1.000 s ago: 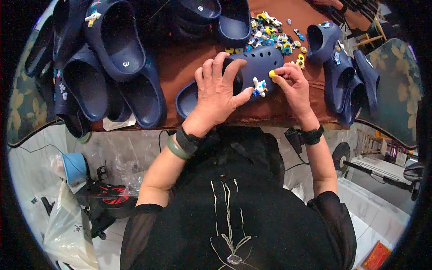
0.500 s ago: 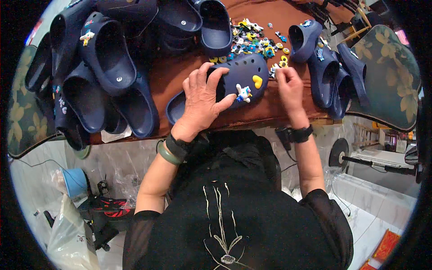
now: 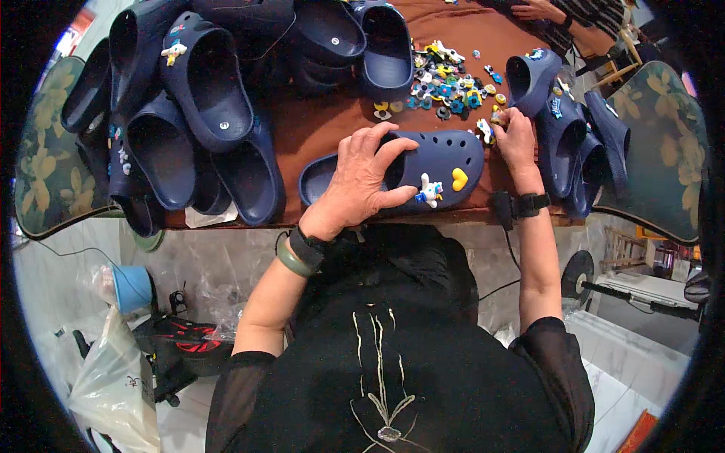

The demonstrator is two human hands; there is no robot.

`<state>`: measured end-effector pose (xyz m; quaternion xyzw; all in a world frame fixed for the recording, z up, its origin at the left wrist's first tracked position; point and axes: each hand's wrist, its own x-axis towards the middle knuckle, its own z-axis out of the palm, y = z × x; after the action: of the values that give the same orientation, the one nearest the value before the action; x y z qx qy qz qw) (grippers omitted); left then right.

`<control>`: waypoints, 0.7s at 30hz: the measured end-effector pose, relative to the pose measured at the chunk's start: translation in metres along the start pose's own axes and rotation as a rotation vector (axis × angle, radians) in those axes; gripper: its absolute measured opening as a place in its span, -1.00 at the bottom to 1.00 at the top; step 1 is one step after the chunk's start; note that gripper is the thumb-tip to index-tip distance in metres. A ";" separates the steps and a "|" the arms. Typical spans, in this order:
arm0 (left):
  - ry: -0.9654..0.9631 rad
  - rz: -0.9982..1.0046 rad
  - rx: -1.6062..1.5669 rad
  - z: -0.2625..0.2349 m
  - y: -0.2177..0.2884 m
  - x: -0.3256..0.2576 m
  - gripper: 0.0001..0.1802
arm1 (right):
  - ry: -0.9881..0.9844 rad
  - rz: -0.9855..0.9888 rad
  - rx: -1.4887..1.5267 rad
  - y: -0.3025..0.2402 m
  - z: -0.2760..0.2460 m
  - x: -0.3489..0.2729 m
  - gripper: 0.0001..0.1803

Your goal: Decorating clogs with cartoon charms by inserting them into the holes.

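Note:
A navy clog [image 3: 445, 155] with holes in its upper lies sideways before me at the table's near edge. On its toe are a yellow heart charm [image 3: 460, 179] and a white cartoon-figure charm [image 3: 430, 192]. My left hand [image 3: 361, 177] grips the clog across its foot opening, thumb beside the white figure. Right of the toe, my right hand [image 3: 519, 143] has its fingertips pinched at a small yellow charm [image 3: 495, 113], partly hidden by the fingers. A white-and-yellow charm [image 3: 484, 131] lies just left of those fingers.
A pile of loose charms [image 3: 449, 83] spreads behind the clog on the brown cloth [image 3: 302, 128]. Navy clogs [image 3: 208, 83] crowd the left side, and several decorated clogs [image 3: 563, 136] stand at right. Another person's hand [image 3: 538, 10] shows at the far right edge.
My right hand has moved right to the loose charms, and its fingers now pinch at a yellow one. My left hand keeps its grip on the clog. The whole view has shifted slightly.

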<state>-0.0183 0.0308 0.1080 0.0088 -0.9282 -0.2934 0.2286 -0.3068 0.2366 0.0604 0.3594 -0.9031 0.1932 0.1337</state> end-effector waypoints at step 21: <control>-0.024 -0.012 0.002 -0.003 0.006 0.001 -0.31 | 0.046 -0.616 0.284 -0.137 -0.061 -0.032 -0.80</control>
<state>-0.0168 0.0338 0.1141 0.0110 -0.9312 -0.2937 0.2156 -0.1819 0.1911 0.1369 0.6257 -0.7131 0.2758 0.1547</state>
